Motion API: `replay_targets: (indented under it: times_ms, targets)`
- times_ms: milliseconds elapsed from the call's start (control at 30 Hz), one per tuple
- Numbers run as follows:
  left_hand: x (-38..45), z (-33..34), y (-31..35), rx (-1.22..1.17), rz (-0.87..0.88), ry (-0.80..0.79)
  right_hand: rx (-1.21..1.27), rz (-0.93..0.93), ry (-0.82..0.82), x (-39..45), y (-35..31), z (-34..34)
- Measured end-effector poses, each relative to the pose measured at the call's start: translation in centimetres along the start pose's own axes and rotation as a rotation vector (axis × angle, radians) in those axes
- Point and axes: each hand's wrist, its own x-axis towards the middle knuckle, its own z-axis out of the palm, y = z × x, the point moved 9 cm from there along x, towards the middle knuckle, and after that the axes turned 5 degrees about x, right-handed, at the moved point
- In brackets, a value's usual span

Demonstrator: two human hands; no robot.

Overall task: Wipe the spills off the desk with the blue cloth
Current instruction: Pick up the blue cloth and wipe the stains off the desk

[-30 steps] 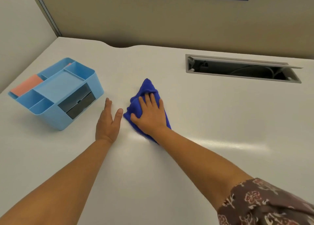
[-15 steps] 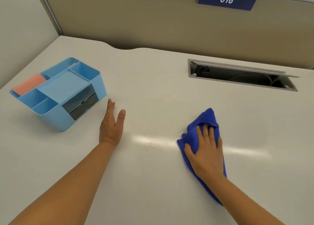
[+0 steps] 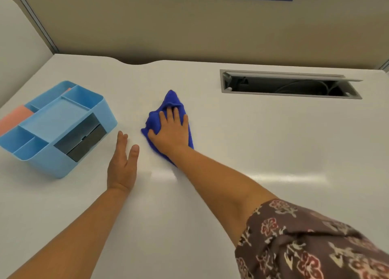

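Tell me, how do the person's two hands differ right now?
The right hand lies flat on the blue cloth, fingers spread, pressing it to the desk; the left hand rests bare on the desk, fingers together. The right hand reaches farther forward; the left sits nearer the blue organizer. Both are palm-down.

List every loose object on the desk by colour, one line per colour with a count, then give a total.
Dark blue: 1, the cloth
Light blue: 1, the organiser
Total: 2
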Motion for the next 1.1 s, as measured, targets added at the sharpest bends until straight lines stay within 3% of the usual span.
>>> replay_targets:
  times_ms: [267,433,600,767,867,1000,1100]
  targets:
    - [0.1,0.2,0.2,0.078,0.023,-0.025,-0.037,0.350,0.183,1.8,15.8,-7.5]
    - [0.0,0.3,0.4,0.098,0.020,-0.049,-0.036,0.563,0.299,-4.1,27.1,-11.4]
    - [0.0,0.2,0.5,0.136,0.019,-0.049,-0.079,0.702,0.336,-12.3,32.5,-12.9]
    - [-0.3,0.3,0.8,0.125,-0.004,-0.031,-0.111,0.695,0.358,-20.5,29.4,-11.9]
    - [-0.2,0.3,0.9,0.124,-0.009,-0.029,-0.078,0.531,0.318,-23.0,22.3,-8.8]
    - [-0.1,0.3,1.1,0.157,0.005,-0.035,0.014,0.260,0.171,-20.7,11.0,-3.5]
    - [-0.2,0.4,1.3,0.185,0.016,-0.052,0.043,0.142,0.090,-15.4,6.6,-1.8]
